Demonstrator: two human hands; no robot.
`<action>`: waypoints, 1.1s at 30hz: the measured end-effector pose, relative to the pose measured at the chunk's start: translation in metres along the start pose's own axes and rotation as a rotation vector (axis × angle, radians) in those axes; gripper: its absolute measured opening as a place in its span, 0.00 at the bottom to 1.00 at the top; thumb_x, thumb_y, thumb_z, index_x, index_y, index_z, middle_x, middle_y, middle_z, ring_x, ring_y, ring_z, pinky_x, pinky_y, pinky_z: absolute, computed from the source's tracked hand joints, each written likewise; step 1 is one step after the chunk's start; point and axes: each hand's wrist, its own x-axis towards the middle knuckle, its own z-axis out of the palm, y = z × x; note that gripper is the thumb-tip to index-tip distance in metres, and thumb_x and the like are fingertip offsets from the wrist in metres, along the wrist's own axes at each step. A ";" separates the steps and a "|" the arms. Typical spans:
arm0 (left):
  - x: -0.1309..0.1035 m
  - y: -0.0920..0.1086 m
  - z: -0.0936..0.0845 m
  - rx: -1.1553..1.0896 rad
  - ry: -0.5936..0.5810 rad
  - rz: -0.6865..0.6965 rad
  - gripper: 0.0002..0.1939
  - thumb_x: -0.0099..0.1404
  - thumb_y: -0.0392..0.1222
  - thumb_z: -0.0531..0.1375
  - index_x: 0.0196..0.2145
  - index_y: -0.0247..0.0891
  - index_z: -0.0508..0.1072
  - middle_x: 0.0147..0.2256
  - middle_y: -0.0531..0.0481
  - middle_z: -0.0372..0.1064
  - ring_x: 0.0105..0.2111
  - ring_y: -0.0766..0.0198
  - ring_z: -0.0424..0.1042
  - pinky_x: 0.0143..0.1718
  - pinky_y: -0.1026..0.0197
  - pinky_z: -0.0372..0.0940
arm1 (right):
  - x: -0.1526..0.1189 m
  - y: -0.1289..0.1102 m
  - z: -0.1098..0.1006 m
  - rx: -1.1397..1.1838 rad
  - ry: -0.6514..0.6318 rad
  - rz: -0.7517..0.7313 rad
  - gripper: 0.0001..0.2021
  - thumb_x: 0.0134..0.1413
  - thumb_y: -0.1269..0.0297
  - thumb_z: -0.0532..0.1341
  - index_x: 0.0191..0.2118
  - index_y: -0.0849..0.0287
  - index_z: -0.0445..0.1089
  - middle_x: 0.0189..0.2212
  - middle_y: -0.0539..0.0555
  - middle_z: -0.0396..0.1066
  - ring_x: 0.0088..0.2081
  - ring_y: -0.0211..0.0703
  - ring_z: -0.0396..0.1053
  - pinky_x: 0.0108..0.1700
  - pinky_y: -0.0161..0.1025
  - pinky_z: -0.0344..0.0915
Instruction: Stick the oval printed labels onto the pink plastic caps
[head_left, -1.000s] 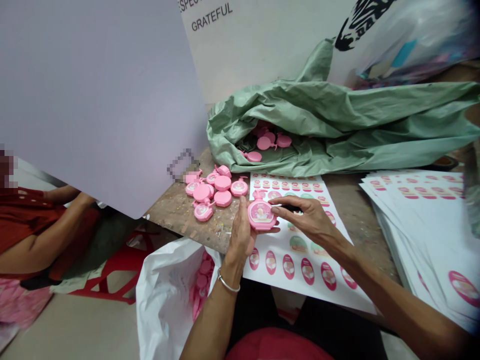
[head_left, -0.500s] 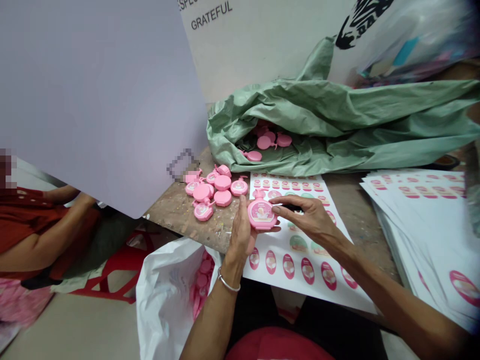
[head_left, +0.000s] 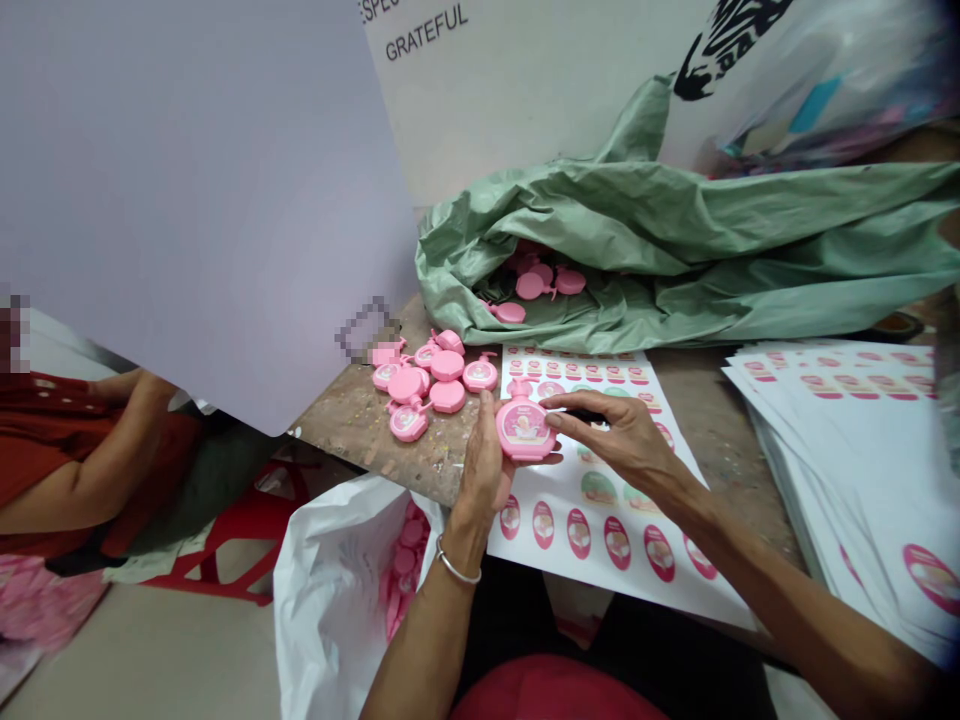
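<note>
My left hand (head_left: 484, 455) is closed around a pink toy pump bottle (head_left: 525, 430), holding it upright over the table edge. An oval label with a baby picture covers the bottle's front. At the label's right edge rest the fingertips of my right hand (head_left: 619, 430). A slim black tool (head_left: 585, 413) is gripped in that hand; its exact kind is hidden by the fingers. Below both hands lies a sheet of stickers (head_left: 555, 558) with oval and round designs. Left of them sits a pile of pink toy bottles (head_left: 448, 365), some with labels on their fronts.
A green sack (head_left: 675, 230) lies along the back with pink bottles in its mouth. Stacked sticker sheets (head_left: 810, 440) are on the right. A white bag (head_left: 322, 590) of pink pieces stands below the table. Another person's arm (head_left: 97, 470) shows at left, beside a large pale panel (head_left: 210, 200).
Almost nothing differs. Both hands keep the same hold on the bottle, and the view has shifted very slightly. The other person's arm at left has moved a little.
</note>
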 end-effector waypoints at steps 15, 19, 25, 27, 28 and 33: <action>0.000 0.000 0.000 0.009 0.026 0.033 0.31 0.66 0.64 0.50 0.48 0.33 0.73 0.40 0.40 0.76 0.36 0.55 0.77 0.35 0.53 0.75 | 0.000 -0.002 0.002 -0.002 0.022 0.003 0.15 0.50 0.51 0.66 0.39 0.54 0.79 0.36 0.52 0.78 0.36 0.44 0.73 0.34 0.38 0.67; -0.002 0.002 0.001 0.010 0.034 0.020 0.31 0.67 0.63 0.50 0.48 0.31 0.73 0.40 0.40 0.76 0.36 0.54 0.78 0.34 0.54 0.76 | 0.000 -0.004 0.001 0.000 0.021 0.002 0.15 0.50 0.51 0.66 0.38 0.55 0.79 0.36 0.53 0.78 0.36 0.44 0.73 0.35 0.38 0.67; -0.003 0.003 0.002 0.011 0.029 0.024 0.31 0.67 0.63 0.50 0.49 0.32 0.72 0.40 0.40 0.76 0.37 0.53 0.78 0.35 0.53 0.76 | 0.001 -0.004 0.002 -0.007 0.024 0.000 0.14 0.49 0.51 0.66 0.38 0.55 0.78 0.36 0.53 0.78 0.37 0.45 0.74 0.35 0.38 0.67; -0.003 0.003 0.002 0.012 0.031 0.025 0.31 0.67 0.63 0.50 0.49 0.32 0.72 0.40 0.40 0.76 0.38 0.53 0.77 0.35 0.53 0.76 | 0.001 -0.004 0.001 -0.011 0.029 -0.004 0.15 0.49 0.51 0.66 0.38 0.55 0.78 0.37 0.53 0.78 0.37 0.45 0.74 0.36 0.39 0.68; -0.003 0.003 0.002 0.014 0.028 0.026 0.31 0.67 0.63 0.50 0.49 0.32 0.72 0.40 0.40 0.76 0.38 0.53 0.77 0.35 0.53 0.76 | 0.001 -0.005 0.001 -0.013 0.028 -0.004 0.14 0.50 0.51 0.66 0.38 0.55 0.78 0.37 0.53 0.78 0.38 0.46 0.74 0.36 0.39 0.68; -0.006 0.007 0.003 0.018 -0.037 0.026 0.30 0.67 0.63 0.49 0.47 0.33 0.72 0.39 0.41 0.75 0.38 0.53 0.77 0.36 0.51 0.75 | 0.001 -0.011 0.001 -0.004 0.033 0.016 0.13 0.49 0.52 0.66 0.37 0.55 0.78 0.37 0.53 0.78 0.38 0.47 0.73 0.37 0.40 0.67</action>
